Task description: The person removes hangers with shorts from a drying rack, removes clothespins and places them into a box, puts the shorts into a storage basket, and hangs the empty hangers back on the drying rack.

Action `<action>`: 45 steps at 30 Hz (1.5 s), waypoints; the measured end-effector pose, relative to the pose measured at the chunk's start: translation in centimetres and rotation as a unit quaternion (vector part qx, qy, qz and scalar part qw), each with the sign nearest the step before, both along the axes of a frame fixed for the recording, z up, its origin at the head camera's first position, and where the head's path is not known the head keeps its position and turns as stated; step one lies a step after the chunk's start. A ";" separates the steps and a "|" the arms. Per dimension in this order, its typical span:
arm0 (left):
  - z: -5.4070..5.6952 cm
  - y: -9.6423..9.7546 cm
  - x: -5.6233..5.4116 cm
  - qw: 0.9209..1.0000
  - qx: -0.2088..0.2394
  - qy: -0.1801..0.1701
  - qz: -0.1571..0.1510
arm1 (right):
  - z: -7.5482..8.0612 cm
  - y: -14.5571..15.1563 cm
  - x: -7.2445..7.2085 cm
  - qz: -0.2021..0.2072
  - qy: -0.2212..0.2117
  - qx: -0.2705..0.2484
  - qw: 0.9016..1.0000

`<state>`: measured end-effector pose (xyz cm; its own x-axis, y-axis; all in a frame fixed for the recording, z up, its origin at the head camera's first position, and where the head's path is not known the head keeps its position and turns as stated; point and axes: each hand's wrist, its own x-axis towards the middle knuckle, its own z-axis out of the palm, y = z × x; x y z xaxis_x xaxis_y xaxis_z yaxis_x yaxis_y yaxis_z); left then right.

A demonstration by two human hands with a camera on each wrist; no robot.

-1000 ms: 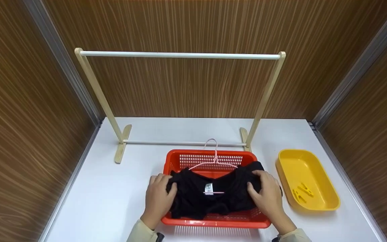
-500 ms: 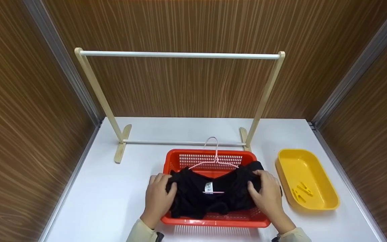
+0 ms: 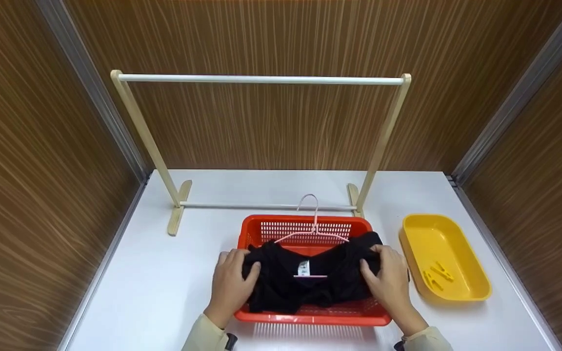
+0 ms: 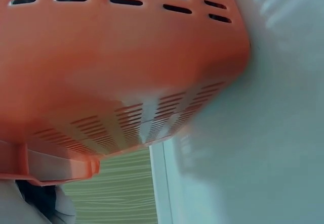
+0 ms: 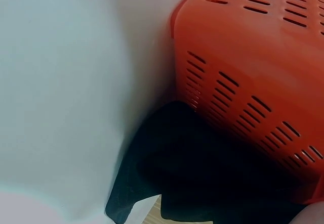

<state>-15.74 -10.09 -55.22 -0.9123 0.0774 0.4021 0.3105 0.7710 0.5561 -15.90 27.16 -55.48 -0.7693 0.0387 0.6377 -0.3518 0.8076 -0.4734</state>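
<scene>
A black shirt (image 3: 286,287) with a white neck label lies bunched over the red basket (image 3: 312,320). Inside its collar sits a pink clothes hanger (image 3: 315,222), the hook standing up past the basket's back rim and the lower bar showing across the neck opening. My left hand (image 3: 232,282) pinches the shirt's left shoulder between thumb and fingers. At the other shoulder my right hand (image 3: 389,280) grips the cloth the same way. In the right wrist view, part of the shirt (image 5: 172,168) hangs outside the basket wall (image 5: 243,62).
Behind the basket stands a wooden rack with a white top rail (image 3: 261,79) and a white lower rail (image 3: 242,205). A yellow tray (image 3: 449,243) on the right holds yellow clothespins (image 3: 442,271). Wood-grain panels (image 3: 271,131) enclose the white table (image 3: 164,273) on three sides.
The hanger's hook has risen a little and shifted slightly right. Both hands keep hold of the shirt's shoulders, with little other movement.
</scene>
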 end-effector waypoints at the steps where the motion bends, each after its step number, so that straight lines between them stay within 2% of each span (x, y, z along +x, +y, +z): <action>1: 0.1 -0.1 0.0 1.000 -0.011 -0.005 -0.012 | 0.1 0.0 0.0 -0.002 0.002 -0.001 1.000; 5: 0.9 -0.3 -0.2 0.996 -0.051 -0.036 -0.069 | 0.2 0.2 0.0 -0.011 0.001 -0.006 1.000; 8: 1.6 -0.4 -0.1 0.991 -0.066 -0.066 -0.098 | 0.2 0.3 0.0 -0.011 -0.003 -0.009 1.000; 11: 2.3 -0.4 0.0 0.988 -0.072 -0.087 -0.109 | 0.2 0.4 0.0 0.001 0.003 -0.012 1.000; 17: 3.2 0.5 0.2 0.988 -0.071 -0.083 -0.111 | 0.6 0.4 0.1 0.027 0.037 -0.008 0.999; 22: 4.2 1.5 0.4 0.988 -0.031 -0.088 -0.122 | 1.6 0.2 0.7 0.059 0.060 -0.015 0.996; 27: 5.0 2.9 0.6 0.988 -0.006 -0.065 -0.141 | 2.3 -0.6 1.1 0.086 0.056 -0.032 0.994; 33: 5.3 4.5 0.8 0.986 -0.040 -0.030 -0.158 | 2.5 -1.1 1.6 0.091 0.055 -0.026 0.994; 36: 5.5 5.0 0.8 0.986 -0.045 -0.011 -0.160 | 2.7 -1.2 1.8 0.098 0.052 -0.015 0.994; 41: 5.8 5.5 0.7 0.988 -0.022 0.017 -0.151 | 3.2 -1.5 2.1 0.124 0.042 0.010 0.991; 45: 5.9 5.7 0.5 0.989 -0.006 0.032 -0.145 | 3.7 -1.9 2.4 0.156 0.065 0.034 0.985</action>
<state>-15.23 -4.37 -49.34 -0.8240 0.3373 0.4553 0.5537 0.6501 0.5204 -13.51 25.27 -51.82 -0.6480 -0.2336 0.7249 -0.6425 0.6788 -0.3556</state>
